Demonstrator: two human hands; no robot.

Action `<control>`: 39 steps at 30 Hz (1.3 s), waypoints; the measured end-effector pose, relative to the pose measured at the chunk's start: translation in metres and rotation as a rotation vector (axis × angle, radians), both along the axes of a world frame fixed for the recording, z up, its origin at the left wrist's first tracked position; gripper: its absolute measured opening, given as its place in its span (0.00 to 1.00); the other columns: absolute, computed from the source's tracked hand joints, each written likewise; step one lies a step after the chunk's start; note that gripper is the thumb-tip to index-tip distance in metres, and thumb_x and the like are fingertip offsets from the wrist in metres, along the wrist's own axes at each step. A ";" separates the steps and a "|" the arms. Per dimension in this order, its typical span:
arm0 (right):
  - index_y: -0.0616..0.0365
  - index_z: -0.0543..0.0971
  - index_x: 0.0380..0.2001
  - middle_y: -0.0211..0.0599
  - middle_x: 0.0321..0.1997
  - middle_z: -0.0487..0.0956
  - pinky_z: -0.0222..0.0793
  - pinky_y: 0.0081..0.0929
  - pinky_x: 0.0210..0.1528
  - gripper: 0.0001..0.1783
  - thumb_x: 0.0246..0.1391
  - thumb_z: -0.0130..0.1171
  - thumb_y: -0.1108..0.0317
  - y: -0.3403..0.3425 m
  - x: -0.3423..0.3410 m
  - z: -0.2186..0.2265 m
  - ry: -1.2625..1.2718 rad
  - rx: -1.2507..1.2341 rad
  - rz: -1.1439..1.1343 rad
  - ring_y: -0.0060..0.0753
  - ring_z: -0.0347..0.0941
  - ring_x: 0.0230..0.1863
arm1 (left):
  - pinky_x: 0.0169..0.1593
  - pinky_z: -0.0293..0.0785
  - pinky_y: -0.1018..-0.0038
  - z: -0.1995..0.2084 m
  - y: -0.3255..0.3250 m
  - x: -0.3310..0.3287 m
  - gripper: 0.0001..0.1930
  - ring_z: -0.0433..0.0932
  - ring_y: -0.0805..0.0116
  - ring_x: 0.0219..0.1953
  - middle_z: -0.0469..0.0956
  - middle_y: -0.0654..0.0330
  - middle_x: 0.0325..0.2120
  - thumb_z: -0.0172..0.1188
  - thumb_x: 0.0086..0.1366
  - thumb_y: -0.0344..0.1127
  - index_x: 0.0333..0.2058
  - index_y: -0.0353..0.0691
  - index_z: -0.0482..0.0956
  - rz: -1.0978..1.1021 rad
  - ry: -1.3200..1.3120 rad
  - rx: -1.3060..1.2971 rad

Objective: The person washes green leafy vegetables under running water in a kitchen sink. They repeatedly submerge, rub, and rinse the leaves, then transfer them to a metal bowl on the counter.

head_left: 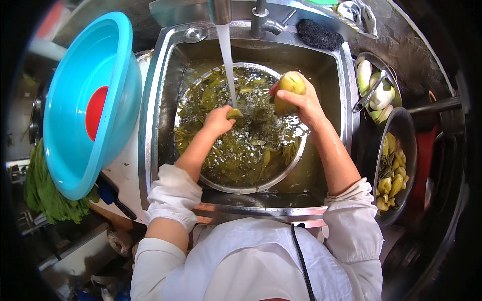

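My right hand point(307, 106) is closed around a bulky yellow-green vegetable piece point(292, 84), smooth and wet, lifted over the right side of a round metal basin point(296, 161). Under the running tap point(221, 12), my left hand point(219, 121) pinches a small yellow-green vegetable piece point(234, 114) at the edge of the falling water. The basin sits in the sink, full of water and soaking olive-green leaves point(226, 160). Ripples and glare blur what lies deeper.
Left of the sink, a large turquoise tub point(125, 60) leans beside a dark-handled knife point(116, 199) and leafy greens point(42, 188). To the right stand a bowl of yellow-green vegetables point(393, 176) and a pan point(399, 95) with pale vegetables. A black scrubber point(320, 35) lies behind the sink.
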State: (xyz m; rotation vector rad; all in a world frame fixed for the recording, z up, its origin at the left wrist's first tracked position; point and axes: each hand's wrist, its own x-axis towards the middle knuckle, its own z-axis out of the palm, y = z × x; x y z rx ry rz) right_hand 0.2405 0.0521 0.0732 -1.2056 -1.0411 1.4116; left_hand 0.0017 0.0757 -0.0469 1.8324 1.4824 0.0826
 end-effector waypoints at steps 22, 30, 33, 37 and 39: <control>0.59 0.70 0.38 0.33 0.32 0.74 0.69 0.24 0.38 0.19 0.41 0.62 0.73 -0.034 -0.060 -0.043 0.435 -0.114 -0.225 0.27 0.72 0.33 | 0.55 0.63 0.64 0.059 -0.068 0.044 0.35 0.65 0.47 0.53 0.62 0.47 0.54 0.36 0.54 0.19 0.61 0.51 0.47 0.025 -0.807 0.307; 0.61 0.60 0.50 0.40 0.31 0.72 0.70 0.35 0.43 0.29 0.44 0.60 0.68 -0.008 0.009 -0.011 0.534 0.087 -0.301 0.37 0.71 0.36 | 0.54 0.61 0.65 0.013 -0.078 -0.018 0.21 0.67 0.56 0.50 0.71 0.50 0.43 0.45 0.49 0.19 0.44 0.41 0.73 -0.182 -0.094 0.231; 0.62 0.65 0.45 0.40 0.32 0.73 0.69 0.34 0.44 0.25 0.43 0.60 0.69 -0.016 0.023 -0.012 0.423 0.082 -0.234 0.37 0.71 0.38 | 0.54 0.60 0.62 0.012 -0.042 -0.039 0.20 0.65 0.53 0.51 0.70 0.51 0.46 0.52 0.47 0.25 0.43 0.44 0.75 -0.311 0.216 0.431; 0.62 0.66 0.44 0.41 0.32 0.73 0.69 0.33 0.43 0.24 0.42 0.60 0.69 -0.034 0.022 -0.022 0.424 0.042 -0.224 0.37 0.72 0.38 | 0.53 0.63 0.65 0.025 -0.011 -0.005 0.19 0.66 0.56 0.53 0.69 0.51 0.48 0.54 0.48 0.29 0.43 0.42 0.75 -0.594 0.621 -0.244; 0.62 0.66 0.43 0.41 0.33 0.73 0.69 0.33 0.43 0.24 0.42 0.60 0.70 -0.040 0.021 -0.025 0.423 0.011 -0.262 0.37 0.72 0.38 | 0.53 0.64 0.66 0.026 0.002 0.027 0.19 0.66 0.57 0.52 0.69 0.51 0.48 0.55 0.49 0.31 0.43 0.39 0.74 -0.536 0.534 -0.249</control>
